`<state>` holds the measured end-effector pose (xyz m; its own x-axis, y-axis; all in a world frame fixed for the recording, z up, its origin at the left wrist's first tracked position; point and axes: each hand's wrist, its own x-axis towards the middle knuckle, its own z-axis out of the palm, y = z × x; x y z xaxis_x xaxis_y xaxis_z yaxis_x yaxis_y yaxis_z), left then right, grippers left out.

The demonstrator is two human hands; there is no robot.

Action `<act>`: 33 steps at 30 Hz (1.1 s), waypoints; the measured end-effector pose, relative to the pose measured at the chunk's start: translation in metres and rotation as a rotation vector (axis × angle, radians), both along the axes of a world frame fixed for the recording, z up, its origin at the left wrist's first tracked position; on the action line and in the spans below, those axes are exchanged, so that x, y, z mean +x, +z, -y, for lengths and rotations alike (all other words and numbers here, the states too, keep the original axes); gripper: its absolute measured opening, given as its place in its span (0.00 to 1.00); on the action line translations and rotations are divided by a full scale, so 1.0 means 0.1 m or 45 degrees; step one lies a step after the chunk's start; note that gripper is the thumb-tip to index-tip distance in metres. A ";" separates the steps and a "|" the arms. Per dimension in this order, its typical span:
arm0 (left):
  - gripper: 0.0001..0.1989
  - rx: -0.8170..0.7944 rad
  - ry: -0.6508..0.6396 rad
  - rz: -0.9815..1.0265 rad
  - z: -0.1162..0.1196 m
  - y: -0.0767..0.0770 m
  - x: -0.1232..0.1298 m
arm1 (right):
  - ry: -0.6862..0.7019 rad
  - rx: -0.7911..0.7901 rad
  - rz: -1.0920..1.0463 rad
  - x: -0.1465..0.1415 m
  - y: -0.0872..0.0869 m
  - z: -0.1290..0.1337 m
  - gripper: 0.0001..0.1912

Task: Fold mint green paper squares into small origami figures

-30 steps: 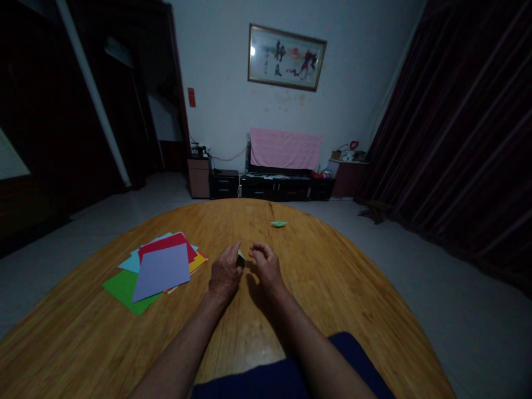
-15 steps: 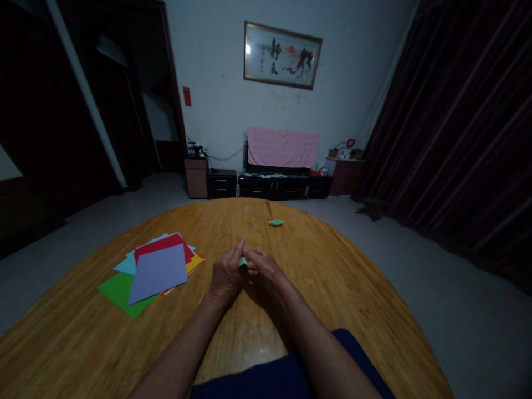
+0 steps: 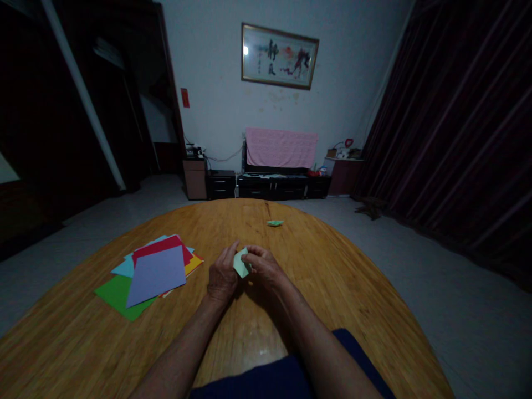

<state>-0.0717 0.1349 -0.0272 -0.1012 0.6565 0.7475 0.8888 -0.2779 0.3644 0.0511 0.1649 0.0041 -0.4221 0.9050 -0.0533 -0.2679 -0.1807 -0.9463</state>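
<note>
A small folded piece of pale green paper [image 3: 241,264] is held between my two hands, just above the middle of the wooden table. My left hand [image 3: 223,273] grips its left edge, the fingers pointing away from me and partly hiding one another. On the other side, my right hand [image 3: 264,265] pinches the paper's right part between thumb and fingers. Farther off, beyond my hands, a small folded green paper piece [image 3: 275,223] lies on the table.
To the left lies a loose pile of coloured sheets, with a lavender sheet [image 3: 158,275] on top, a red sheet [image 3: 166,244] and a green sheet [image 3: 122,293] under it. The round table [image 3: 332,299] reaches toward a low black cabinet [image 3: 270,187].
The folded paper has turned between my hands, so a broader pale face now shows. My right fingers have shifted onto it. The other green piece and the sheets lie as before.
</note>
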 end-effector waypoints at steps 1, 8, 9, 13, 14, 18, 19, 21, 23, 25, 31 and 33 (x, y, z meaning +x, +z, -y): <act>0.21 0.005 0.006 0.023 -0.01 0.00 0.00 | -0.026 -0.001 -0.019 0.01 0.01 0.00 0.14; 0.16 -0.015 -0.041 0.178 -0.04 -0.01 0.02 | -0.108 0.072 -0.093 0.08 0.04 -0.06 0.18; 0.16 -0.022 -0.064 0.197 -0.04 -0.01 0.02 | -0.088 0.081 -0.087 0.08 0.03 -0.06 0.18; 0.11 -0.014 -0.121 0.226 0.00 0.04 0.00 | -0.007 0.085 -0.041 0.04 0.03 -0.03 0.15; 0.11 0.000 -0.121 0.218 0.01 0.06 0.00 | -0.009 0.083 -0.039 0.04 0.03 -0.02 0.14; 0.10 0.068 -0.076 0.125 0.04 0.11 0.02 | 0.005 0.075 -0.076 0.02 0.02 -0.01 0.13; 0.11 0.086 -0.054 0.096 0.04 0.11 0.02 | 0.015 0.073 -0.084 0.02 0.01 -0.02 0.13; 0.11 0.118 -0.014 0.045 0.04 0.13 0.03 | 0.030 0.071 -0.095 0.01 0.00 -0.03 0.13; 0.10 0.136 0.006 0.006 0.04 0.13 0.03 | 0.026 0.069 -0.100 0.00 -0.01 -0.04 0.12; 0.10 0.148 0.007 -0.015 0.04 0.13 0.03 | 0.008 0.054 -0.114 0.00 -0.01 -0.05 0.12; 0.09 0.154 -0.112 0.005 0.02 0.11 0.03 | -0.003 -0.017 -0.143 0.05 0.00 -0.08 0.12; 0.09 0.139 -0.133 0.076 0.02 0.11 0.03 | -0.002 -0.038 -0.160 0.07 0.01 -0.08 0.12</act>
